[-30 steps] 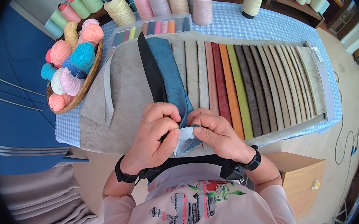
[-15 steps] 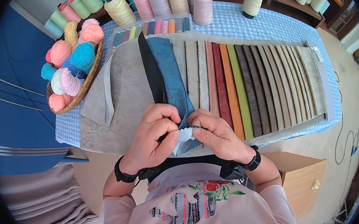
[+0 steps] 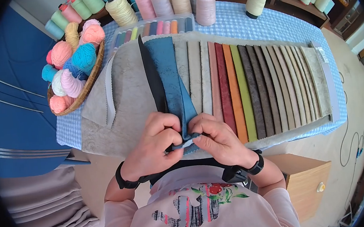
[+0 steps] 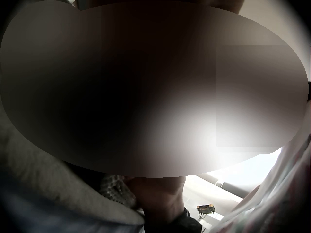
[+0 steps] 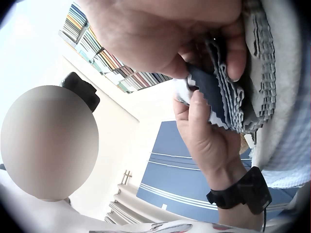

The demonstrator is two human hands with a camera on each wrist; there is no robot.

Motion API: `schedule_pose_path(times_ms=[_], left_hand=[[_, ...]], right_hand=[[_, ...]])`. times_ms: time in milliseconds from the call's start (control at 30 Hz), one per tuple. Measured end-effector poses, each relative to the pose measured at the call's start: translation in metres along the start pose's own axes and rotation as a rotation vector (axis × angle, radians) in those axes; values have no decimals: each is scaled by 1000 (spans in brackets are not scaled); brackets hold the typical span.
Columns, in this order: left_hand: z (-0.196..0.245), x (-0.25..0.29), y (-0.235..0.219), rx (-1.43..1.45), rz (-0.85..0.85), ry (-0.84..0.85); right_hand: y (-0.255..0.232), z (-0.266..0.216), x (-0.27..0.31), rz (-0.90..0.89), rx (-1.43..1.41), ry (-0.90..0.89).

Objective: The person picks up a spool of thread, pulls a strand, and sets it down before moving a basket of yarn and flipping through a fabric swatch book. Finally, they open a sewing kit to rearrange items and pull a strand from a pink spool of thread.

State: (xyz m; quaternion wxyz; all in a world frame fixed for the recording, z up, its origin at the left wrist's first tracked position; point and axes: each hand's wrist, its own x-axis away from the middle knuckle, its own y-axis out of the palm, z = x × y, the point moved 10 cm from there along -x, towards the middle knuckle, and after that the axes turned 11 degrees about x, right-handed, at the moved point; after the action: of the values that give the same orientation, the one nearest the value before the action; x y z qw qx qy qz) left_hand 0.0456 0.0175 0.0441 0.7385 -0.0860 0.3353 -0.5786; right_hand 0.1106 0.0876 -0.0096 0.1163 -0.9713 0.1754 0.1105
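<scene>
In the head view, a blue fabric swatch (image 3: 167,71) runs down the left part of a sample book. At its near end, my left hand (image 3: 154,137) pinches the fabric between curled fingers and thumb. Opposite it, my right hand (image 3: 218,134) pinches the same swatch, and a bit of its pale backing shows between the hands. A black swatch (image 3: 152,75) lies beside the blue one and passes under my left hand. The right wrist view shows zigzag-cut swatch edges (image 5: 226,102) stacked beside the fingers. Blurring covers most of the left wrist view.
More swatches (image 3: 249,92) fan out to the right over a grey fabric sheet (image 3: 123,84). A basket (image 3: 96,73) of yarn balls stands at the left. Behind are a clear thread box (image 3: 154,23) and several thread cones (image 3: 206,12) on the checked tablecloth (image 3: 234,18).
Both hands have shifted slightly toward the body, drawing the blue swatch along. Its near end has turned, so less pale backing shows and more blue. The black swatch's top has moved slightly left.
</scene>
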Motion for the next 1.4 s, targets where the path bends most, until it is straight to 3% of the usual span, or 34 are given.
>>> schedule_pose_path(times_ms=[133,200,333,367,433,533,700,800,833,900,933,1133,1200,1400], left_hand=[[1,15,-7,-35,65,34],[0,25,-11,-33,117,49],[-8,52,-32,-45,396,67],[-8,61,-41,-60,494,66],[-14,68,-47,-24,504,-7],[-18,79,-56,-10,576,-5],[-40,108,-59,337,598,-83],[-47,117,-67,452,718,-152],[-48,122,-70,444,726,-152],[-47,123,-63,85,553,-201],[-47,123,-64,80,559,-204],[-73,142,-62,328,523,-324],[-88,147,-54,245,357,-516],[-70,111,-59,605,350,-495]], right_hand=[[1,-2,3,12,33,-35],[-2,8,5,35,-22,74],[-10,12,8,167,-79,106],[-9,17,9,160,-176,151],[-4,27,11,138,-371,241],[0,27,11,83,-261,244],[1,23,11,60,-57,193],[1,25,13,69,-114,218],[1,28,15,73,-158,242],[2,29,16,64,-189,237],[1,29,16,72,-198,235],[0,28,18,79,-237,267],[-1,26,19,82,-252,241],[-4,22,19,97,-241,179]])
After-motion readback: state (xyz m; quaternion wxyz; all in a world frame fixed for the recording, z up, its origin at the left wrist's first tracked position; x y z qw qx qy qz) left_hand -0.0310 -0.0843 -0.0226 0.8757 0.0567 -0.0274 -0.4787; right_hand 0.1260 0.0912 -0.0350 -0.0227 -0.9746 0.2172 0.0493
